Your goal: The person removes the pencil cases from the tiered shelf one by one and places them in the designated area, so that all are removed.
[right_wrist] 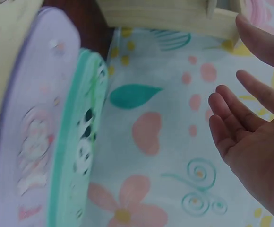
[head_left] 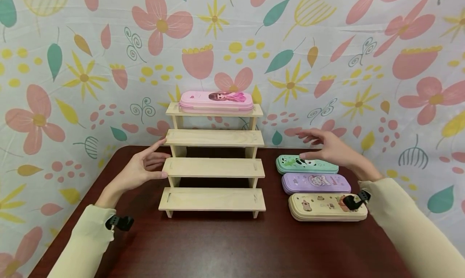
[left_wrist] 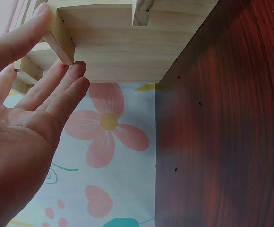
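Note:
A stepped wooden shelf rack (head_left: 214, 168) stands on the table. At its left side is my left hand (head_left: 139, 169), with thumb and index fingertips at the ends of the middle steps. In the left wrist view, the fingers of the left hand (left_wrist: 38, 113) reach along the wood, fairly straight. On the top step lies a pink pencil case (head_left: 216, 101) with a doll picture. My right hand (head_left: 332, 149) hovers with nothing in it above a green pencil case (head_left: 290, 165) with pandas. Nearer me lie a purple pencil case (head_left: 298, 184) and a cream pencil case (head_left: 316, 207).
The dark red-brown table (head_left: 225, 245) reaches back to a flower-patterned cloth (head_left: 232, 32) behind the rack. The three cases at the right lie close together in a row, apart from the rack. Each sleeve carries a small black wrist camera.

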`<state>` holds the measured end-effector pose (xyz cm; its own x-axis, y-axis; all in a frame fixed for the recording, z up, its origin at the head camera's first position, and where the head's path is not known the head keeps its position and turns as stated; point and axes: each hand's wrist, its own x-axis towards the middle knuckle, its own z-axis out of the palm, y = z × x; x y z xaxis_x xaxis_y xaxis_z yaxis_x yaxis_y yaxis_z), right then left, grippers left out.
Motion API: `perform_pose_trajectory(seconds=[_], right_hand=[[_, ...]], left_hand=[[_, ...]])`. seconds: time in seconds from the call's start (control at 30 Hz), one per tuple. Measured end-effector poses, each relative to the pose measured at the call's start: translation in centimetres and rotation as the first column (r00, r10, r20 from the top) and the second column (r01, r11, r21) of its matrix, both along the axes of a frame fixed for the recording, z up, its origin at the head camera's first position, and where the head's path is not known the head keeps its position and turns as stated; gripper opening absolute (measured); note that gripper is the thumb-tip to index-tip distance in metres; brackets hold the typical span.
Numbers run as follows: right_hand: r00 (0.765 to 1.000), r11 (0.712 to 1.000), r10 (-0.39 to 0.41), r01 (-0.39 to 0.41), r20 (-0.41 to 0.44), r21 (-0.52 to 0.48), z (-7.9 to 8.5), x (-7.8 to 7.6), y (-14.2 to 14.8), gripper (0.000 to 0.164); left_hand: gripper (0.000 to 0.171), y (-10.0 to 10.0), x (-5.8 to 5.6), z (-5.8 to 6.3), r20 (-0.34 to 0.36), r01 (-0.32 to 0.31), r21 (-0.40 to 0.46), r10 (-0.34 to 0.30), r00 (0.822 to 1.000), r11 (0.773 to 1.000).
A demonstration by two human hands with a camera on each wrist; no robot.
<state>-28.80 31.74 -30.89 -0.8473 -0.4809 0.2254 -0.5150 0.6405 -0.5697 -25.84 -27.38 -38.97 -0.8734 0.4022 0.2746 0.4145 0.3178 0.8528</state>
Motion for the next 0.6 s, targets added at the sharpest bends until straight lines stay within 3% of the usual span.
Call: perform_pose_trajectory(seconds=[0.33, 0.6], right_hand=[[1.000, 0.998, 0.005, -0.004, 0.030, -0.057, 1.9, -2.9, -4.4, 0.072], [0.997, 0.984, 0.031, -0.017, 0.074, -0.177, 3.6, -5.2, -7.7, 0.070]], left_hand=[[0.104, 0.0, 0.0, 0.0, -0.004, 0.001, -0.003, -0.001, 1.000, 1.000], [0.104, -0.1, 0.0, 0.1, 0.001, -0.001, -0.002, 0.001, 1.000, 1.000]])
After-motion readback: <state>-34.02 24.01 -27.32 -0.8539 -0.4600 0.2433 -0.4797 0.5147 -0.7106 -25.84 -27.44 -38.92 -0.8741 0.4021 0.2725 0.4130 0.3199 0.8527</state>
